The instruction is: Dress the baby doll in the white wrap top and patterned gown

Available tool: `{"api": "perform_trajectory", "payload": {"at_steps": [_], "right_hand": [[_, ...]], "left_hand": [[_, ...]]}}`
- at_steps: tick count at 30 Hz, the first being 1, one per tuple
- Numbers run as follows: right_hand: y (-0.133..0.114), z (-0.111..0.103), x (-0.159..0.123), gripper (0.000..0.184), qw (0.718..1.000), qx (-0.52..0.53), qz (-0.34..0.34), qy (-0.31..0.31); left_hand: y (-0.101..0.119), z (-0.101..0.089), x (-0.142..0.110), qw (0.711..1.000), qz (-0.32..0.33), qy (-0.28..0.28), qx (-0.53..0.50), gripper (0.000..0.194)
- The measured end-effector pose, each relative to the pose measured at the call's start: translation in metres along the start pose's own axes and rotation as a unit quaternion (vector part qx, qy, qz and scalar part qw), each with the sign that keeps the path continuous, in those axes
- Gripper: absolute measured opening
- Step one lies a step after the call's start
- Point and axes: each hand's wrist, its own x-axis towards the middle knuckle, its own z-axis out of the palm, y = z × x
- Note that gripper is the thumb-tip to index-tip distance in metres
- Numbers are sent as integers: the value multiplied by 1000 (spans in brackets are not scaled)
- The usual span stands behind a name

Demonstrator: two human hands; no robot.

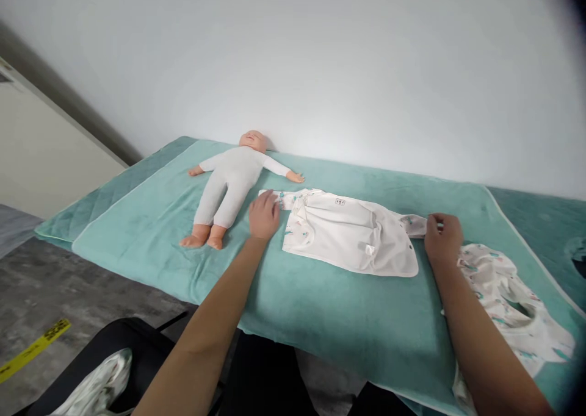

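Observation:
A white baby shirt (343, 233) lies spread on the green sheet, its plain side up, with a small tag and patches of coloured print. One sleeve stretches out to each side. My left hand (264, 215) is over the end of the left sleeve, its fingers close together on the cuff; the fingertips are partly hidden. At the other side my right hand (444, 239) pinches the end of the right sleeve between thumb and fingers. A second printed baby garment (497, 282) lies rumpled beneath and beside my right forearm.
A baby doll (233, 175) in a pale grey suit lies on its back, arms spread, left of the shirt. The green sheet (151, 221) covers a bed or table against the white wall. Printed cloth (98, 385) rests on a black chair (132, 337) at lower left.

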Motion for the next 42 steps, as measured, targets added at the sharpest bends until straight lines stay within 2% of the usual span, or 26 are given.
{"api": "perform_trajectory", "payload": {"at_steps": [2, 3, 7, 10, 13, 15, 17, 21, 24, 28, 31, 34, 36, 38, 40, 42], "right_hand": [[-26, -7, -10, 22, 998, 7, -67, -8], [-39, -10, -16, 22, 995, 17, -92, -21], [-74, -19, -49, 20, 976, 56, -163, -133], [-85, -22, -81, 21, 947, 60, -215, -232], [-83, -21, -112, 29, 920, 48, -265, -283], [-76, -19, -129, 35, 918, 35, -274, -284], [-69, -19, -142, 39, 933, 18, -253, -254], [-62, -22, -152, 40, 962, -14, -204, -181], [-61, -21, -144, 36, 954, -41, -230, -188], [-51, -20, -125, 26, 953, -51, -243, -174], [-45, -32, -118, 21, 954, -28, -254, -157], [-46, -51, -119, 20, 928, -7, -304, -217], [-48, -60, -122, 20, 910, 5, -315, -271], [-47, -63, -121, 20, 907, 31, -289, -305], [-41, -58, -114, 19, 924, 69, -229, -298], [-30, -49, -102, 23, 955, 93, -140, -243]], "left_hand": [[8, -2, -2, 997, 60, -8, 53, 28], [12, -4, -3, 994, 71, -9, 80, 30], [20, -8, -4, 984, 37, -10, 172, 37], [28, -9, -12, 980, 32, -21, 194, 35], [39, -10, -32, 987, 39, -37, 154, 29], [48, -13, -53, 993, 51, -35, 104, 25], [56, -17, -75, 994, 82, -31, 58, 23], [67, -26, -104, 975, 209, -80, 14, 34], [72, -28, -106, 957, 273, -99, 10, 42], [75, -31, -105, 960, 266, -77, 35, 28], [77, -37, -111, 945, 316, -70, 52, 17], [80, -44, -116, 932, 359, -38, 38, 15], [82, -46, -118, 935, 353, -17, -3, 16], [81, -47, -118, 947, 314, -6, -66, 16], [79, -46, -114, 970, 209, 13, -123, 21], [73, -45, -104, 985, 84, 40, -149, 28]]}}
